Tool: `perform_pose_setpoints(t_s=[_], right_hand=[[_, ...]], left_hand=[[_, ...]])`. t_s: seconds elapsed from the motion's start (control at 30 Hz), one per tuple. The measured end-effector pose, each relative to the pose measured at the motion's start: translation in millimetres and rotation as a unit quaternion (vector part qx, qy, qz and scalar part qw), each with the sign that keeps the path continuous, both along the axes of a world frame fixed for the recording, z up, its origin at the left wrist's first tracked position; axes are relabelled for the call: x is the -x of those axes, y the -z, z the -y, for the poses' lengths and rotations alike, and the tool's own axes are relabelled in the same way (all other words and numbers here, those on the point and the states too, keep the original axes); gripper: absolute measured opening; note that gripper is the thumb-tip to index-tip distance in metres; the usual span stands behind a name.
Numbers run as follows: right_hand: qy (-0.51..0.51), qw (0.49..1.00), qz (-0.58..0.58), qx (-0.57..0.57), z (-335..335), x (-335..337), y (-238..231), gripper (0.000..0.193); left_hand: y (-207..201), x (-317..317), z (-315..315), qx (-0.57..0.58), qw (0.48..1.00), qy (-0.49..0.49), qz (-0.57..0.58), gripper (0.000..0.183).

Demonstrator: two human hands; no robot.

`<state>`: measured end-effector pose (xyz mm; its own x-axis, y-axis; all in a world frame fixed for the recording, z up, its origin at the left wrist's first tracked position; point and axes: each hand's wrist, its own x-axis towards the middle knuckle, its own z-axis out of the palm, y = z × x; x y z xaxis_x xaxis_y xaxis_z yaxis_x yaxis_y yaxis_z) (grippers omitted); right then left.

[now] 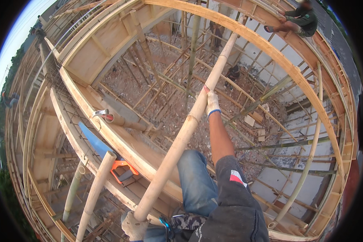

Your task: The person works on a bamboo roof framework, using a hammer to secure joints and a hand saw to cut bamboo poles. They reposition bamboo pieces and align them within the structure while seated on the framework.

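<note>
Gripping one long bamboo pole [181, 137]: left hand [134, 226] closed at base, right hand [211, 103] closed midway.

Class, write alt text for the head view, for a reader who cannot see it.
Two gloved hands grip a long bamboo pole: the left hand at its near end, the right hand farther up. A blue handsaw lies on the wooden formwork below; another person crouches opposite.

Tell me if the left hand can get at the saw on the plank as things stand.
Probably not right away: the left hand is gripping the bottom end of the long pole. The saw lies uncovered on the plank to its upper left, so letting go should free the way.
</note>
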<state>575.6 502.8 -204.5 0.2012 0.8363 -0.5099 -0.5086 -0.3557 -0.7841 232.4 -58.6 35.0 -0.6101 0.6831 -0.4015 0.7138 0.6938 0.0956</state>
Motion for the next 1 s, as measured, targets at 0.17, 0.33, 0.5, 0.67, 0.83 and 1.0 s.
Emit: perform_pose_setpoints(t_s=[0.17,0.33,0.5,0.67,0.83,1.0], right_hand=[[0.055,0.972,0.223,0.046,49.3,-6.5,27.3,0.071],[-0.057,0.971,-0.231,-0.019,178.9,54.0,-25.2,0.083],[-0.127,0.925,-0.359,-0.012,207.0,80.2,-86.4,0.085],[-0.106,0.919,-0.377,-0.033,207.7,91.0,-102.1,0.09],[-0.147,0.927,-0.344,-0.028,199.0,102.8,-87.1,0.084],[-0.059,0.97,-0.237,0.015,181.8,120.4,-82.5,0.06]], left_hand=[[-20.3,-8.4,-29.7,-0.013,0.999,0.042,-0.007,0.067],[-13.2,-25.1,-61.0,-0.004,0.996,0.082,-0.024,0.066],[-6.5,-44.0,-103.0,-0.018,0.995,0.101,0.012,0.071],[-5.5,-59.4,-140.3,-0.034,0.991,0.127,0.014,0.069],[6.5,-63.4,-165.6,-0.072,0.987,0.144,-0.012,0.06],[3.6,-70.7,-182.5,-0.055,0.99,0.126,-0.014,0.053]])
